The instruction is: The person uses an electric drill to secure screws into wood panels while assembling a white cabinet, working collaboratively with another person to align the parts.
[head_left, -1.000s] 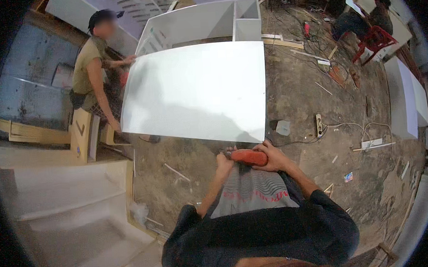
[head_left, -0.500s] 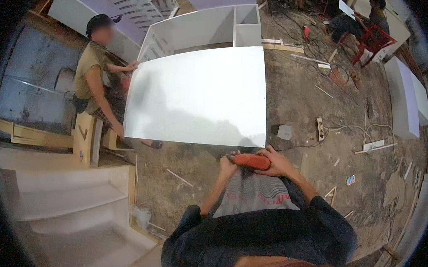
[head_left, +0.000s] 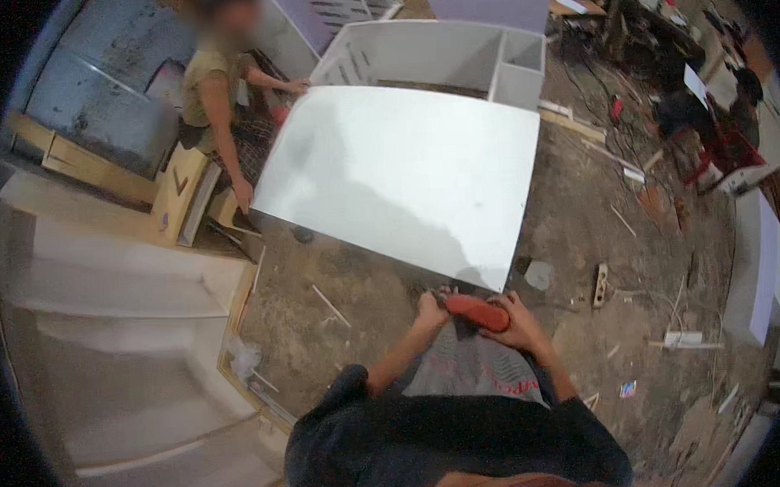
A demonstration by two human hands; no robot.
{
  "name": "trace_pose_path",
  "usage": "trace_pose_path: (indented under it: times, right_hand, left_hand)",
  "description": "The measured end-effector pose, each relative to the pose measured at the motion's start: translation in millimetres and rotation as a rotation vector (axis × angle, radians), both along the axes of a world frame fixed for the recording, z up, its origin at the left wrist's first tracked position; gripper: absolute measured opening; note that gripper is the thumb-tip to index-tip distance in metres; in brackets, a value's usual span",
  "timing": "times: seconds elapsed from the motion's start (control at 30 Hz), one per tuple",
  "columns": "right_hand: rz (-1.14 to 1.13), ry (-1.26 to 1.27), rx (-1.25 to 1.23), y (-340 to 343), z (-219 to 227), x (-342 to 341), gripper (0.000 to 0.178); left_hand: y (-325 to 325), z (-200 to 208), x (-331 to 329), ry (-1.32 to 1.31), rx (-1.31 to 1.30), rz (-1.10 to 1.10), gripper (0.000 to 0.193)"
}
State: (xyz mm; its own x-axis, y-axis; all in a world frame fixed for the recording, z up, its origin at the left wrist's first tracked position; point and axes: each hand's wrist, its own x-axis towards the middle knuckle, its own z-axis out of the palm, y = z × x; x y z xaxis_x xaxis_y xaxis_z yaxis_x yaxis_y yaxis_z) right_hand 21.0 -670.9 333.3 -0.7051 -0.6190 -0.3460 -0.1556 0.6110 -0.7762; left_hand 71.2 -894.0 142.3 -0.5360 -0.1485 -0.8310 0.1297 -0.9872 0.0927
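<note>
In front of my body I hold an elongated orange-red tool [head_left: 476, 312] in both hands; its exact kind does not show. My left hand [head_left: 431, 312] is closed near its darker left end, and my right hand [head_left: 519, 325] wraps its right end. Just beyond my hands is the near edge of a large white panel [head_left: 395, 173], its right corner close to my right hand. At the panel's left side, a co-worker's hands [head_left: 243, 195] touch its edge.
Beyond the panel stands a white cabinet carcass [head_left: 523, 87] with compartments. A shelved white unit [head_left: 120, 302] fills the left. Wood offcuts [head_left: 684, 341], cables and a power strip [head_left: 600, 285] lie on the floor to the right. A person sits on a red chair [head_left: 730, 162] at far right.
The view has turned and shifted, so the panel and surroundings appear tilted and farther right. Both hands still hold the orange-red tool near the panel's edge.
</note>
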Motion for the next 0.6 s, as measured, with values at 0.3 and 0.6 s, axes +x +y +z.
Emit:
trace_pose_path:
  times: [0.3, 0.6]
  right_hand:
    - [0.044, 0.051, 0.012, 1.1, -24.0, -4.7, 0.071]
    - [0.066, 0.043, -0.059, 20.9, -13.8, 2.4, 0.069]
  left_hand:
    - [-1.0, -6.8, 1.0, 0.106, -0.08, -0.019, 0.016]
    - [3.2, -14.3, 7.3, 0.057, 0.04, -0.137, 0.013]
